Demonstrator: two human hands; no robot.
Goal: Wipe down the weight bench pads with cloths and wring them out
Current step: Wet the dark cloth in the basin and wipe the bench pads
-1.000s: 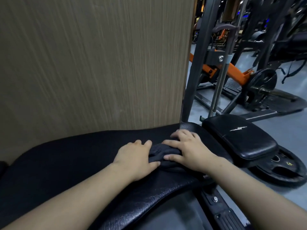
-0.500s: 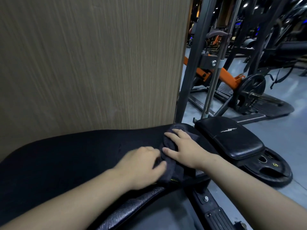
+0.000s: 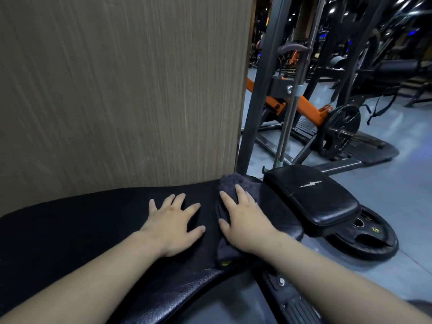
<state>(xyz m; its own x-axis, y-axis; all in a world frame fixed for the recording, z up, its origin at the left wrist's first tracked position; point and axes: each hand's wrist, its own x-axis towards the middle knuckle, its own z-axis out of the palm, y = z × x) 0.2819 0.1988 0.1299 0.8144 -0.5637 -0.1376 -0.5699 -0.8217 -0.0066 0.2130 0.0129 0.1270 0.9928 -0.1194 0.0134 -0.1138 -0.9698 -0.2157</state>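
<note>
A gym floor: black padded bench pads [image 3: 93,225] in the near foreground, a weight plate [image 3: 364,242] lying on the grey floor [image 3: 397,188] at right, and an orange-framed plate-loaded machine [image 3: 308,108] among dark steel racks [image 3: 261,90] farther back.

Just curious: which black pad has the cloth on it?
The long pad by the wooden wall, where the right hand presses the cloth; the smaller logo pad has none.
</note>
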